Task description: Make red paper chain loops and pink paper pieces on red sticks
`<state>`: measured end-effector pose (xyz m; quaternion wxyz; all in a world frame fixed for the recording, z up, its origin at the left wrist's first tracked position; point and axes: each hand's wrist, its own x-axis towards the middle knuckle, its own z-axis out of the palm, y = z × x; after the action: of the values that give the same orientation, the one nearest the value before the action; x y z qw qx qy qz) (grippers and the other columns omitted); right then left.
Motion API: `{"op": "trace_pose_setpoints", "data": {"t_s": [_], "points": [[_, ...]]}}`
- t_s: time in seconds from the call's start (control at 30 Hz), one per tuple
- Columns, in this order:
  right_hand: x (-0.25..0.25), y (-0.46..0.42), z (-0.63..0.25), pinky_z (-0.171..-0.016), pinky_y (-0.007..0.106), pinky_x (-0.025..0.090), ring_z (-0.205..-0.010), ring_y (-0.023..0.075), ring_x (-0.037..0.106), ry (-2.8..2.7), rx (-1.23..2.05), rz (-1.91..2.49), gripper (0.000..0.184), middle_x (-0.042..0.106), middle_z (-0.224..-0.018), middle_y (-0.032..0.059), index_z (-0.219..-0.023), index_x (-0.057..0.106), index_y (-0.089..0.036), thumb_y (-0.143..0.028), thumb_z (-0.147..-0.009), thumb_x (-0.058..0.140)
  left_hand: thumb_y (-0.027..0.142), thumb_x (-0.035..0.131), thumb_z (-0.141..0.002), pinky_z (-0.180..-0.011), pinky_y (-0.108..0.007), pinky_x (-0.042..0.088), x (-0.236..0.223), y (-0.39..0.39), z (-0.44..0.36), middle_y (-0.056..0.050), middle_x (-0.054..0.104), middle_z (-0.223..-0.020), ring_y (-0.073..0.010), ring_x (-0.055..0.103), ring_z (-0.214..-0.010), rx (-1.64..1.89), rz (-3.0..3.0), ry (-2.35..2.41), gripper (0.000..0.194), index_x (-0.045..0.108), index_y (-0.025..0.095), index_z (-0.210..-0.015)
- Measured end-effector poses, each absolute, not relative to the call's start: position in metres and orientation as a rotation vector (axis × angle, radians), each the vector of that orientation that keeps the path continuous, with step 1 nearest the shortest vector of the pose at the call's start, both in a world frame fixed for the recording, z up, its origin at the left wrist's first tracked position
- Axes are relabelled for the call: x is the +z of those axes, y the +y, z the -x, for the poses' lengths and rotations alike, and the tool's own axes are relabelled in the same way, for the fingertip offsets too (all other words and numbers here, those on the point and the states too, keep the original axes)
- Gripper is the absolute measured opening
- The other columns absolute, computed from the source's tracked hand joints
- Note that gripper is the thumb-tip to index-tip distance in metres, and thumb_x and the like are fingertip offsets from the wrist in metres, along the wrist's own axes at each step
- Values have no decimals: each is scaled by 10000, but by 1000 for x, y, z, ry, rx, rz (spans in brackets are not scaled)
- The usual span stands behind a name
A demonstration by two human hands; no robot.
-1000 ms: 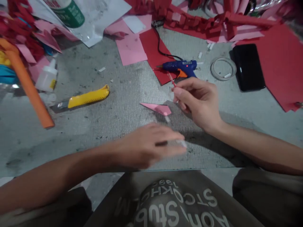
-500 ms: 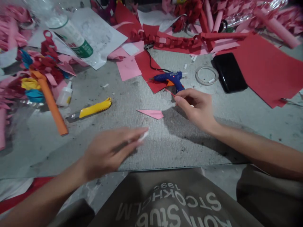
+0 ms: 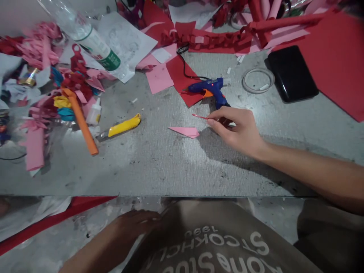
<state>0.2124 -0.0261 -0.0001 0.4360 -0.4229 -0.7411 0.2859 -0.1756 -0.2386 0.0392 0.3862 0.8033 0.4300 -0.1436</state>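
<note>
My right hand (image 3: pixel 234 127) is closed in a pinch on a thin red strip (image 3: pixel 200 116), whose end sticks out to the left. Behind it, a blue glue gun (image 3: pixel 209 88) with an orange trigger and a lit red dot lies on its side, partly over a red paper piece (image 3: pixel 183 77). Just left of my fingertips, a pointed pink paper piece (image 3: pixel 186 131) rests on the table. My left hand (image 3: pixel 136 223) is below the table edge against my shirt, in shadow, its fingers stretched out and nothing visible in them.
A yellow utility knife (image 3: pixel 125 126), an orange paper strip (image 3: pixel 82 121) and a small glue bottle (image 3: pixel 94 112) lie left. Behind them is a plastic bottle (image 3: pixel 96 47). On the right are a tape ring (image 3: pixel 245 81), a black case (image 3: pixel 292 74) and red paper (image 3: pixel 338 57).
My left hand has dropped from above the table to below its edge; the white thing at its fingertips no longer shows. My right hand still holds the red strip. The view has shifted left.
</note>
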Motion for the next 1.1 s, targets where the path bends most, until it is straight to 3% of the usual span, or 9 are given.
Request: {"op": "trace_pose_setpoints", "data": {"t_s": [0.1, 0.17, 0.23, 0.33, 0.47, 0.57, 0.73, 0.93, 1.1], "points": [[0, -26, -213, -620, 294, 464, -657, 128, 600, -1848, 675, 1065, 106, 741, -811, -1, -952, 776, -215, -259, -1011, 699, 309, 626, -1065, -978, -332, 653, 62, -189, 149, 30, 804, -1316, -206, 778, -1150, -21, -2381, 970, 435, 633, 422, -1484], [1, -25, -215, -621, 294, 460, -654, 131, 594, -1859, 630, 1079, 115, 727, -791, -1, -951, 773, -214, -266, -1018, 695, 329, 653, -1063, -919, -354, 618, 61, -138, 123, -15, 822, -1199, -208, 771, -1039, 366, -2593, 1059, 297, 694, 314, -1357], [2, -23, -216, -633, 295, 461, -666, 134, 603, -1874, 579, 1083, 114, 733, -808, 5, -968, 772, -210, -267, -1025, 692, 384, 717, -1034, -934, -419, 585, 49, -84, 94, -74, 792, -1231, -257, 739, -1084, 529, -2756, 1063, 324, 693, 252, -1329], [3, -20, -220, -645, 293, 462, -697, 138, 626, -1906, 506, 1092, 111, 748, -856, 21, -1015, 775, -200, -249, -1040, 677, 550, 709, -1011, -945, -477, 571, 24, -24, 60, -147, 721, -1301, -315, 702, -1142, 458, -2802, 1011, 468, 712, 191, -1312], [5, -19, -223, -636, 290, 472, -688, 139, 630, -1967, 431, 1111, 127, 727, -842, 17, -1069, 764, -213, -218, -1063, 638, 440, 719, -1022, -1009, -473, 558, 6, 1, 52, -132, 712, -1273, -294, 686, -1165, 503, -2655, 957, 317, 743, 179, -1200], [8, -20, -224, -673, 297, 524, -761, 155, 697, -2066, 400, 1035, 127, 766, -915, 35, -1108, 741, -210, -166, -1050, 637, 389, 741, -1018, -1052, -436, 559, 5, -1, 61, -106, 737, -1296, -255, 702, -1186, 619, -2426, 956, 293, 709, 208, -1247], [13, -23, -224, -659, 285, 552, -744, 154, 717, -2161, 298, 912, 101, 765, -862, 57, -1065, 748, -138, -99, -974, 728, 463, 674, -1058, -862, -306, 611, 7, -2, 74, -30, 799, -1221, -182, 768, -1012, 609, -2122, 949, 346, 681, 317, -1372], [16, -24, -226, -617, 289, 513, -691, 137, 683, -2255, 256, 942, 54, 758, -824, 50, -1031, 773, -142, -148, -981, 753, 444, 579, -1113, -917, -310, 576, 8, 0, 77, -47, 787, -1233, -178, 752, -1061, 636, -2064, 862, 346, 670, 276, -1401], [14, -27, -226, -569, 310, 490, -672, 147, 687, -2275, 291, 950, 72, 751, -810, 16, -1059, 749, -212, -180, -1003, 718, 488, 510, -1133, -791, -307, 555, 10, -1, 74, -45, 793, -1158, -166, 744, -927, 518, -2070, 914, 358, 685, 270, -1357]]}}
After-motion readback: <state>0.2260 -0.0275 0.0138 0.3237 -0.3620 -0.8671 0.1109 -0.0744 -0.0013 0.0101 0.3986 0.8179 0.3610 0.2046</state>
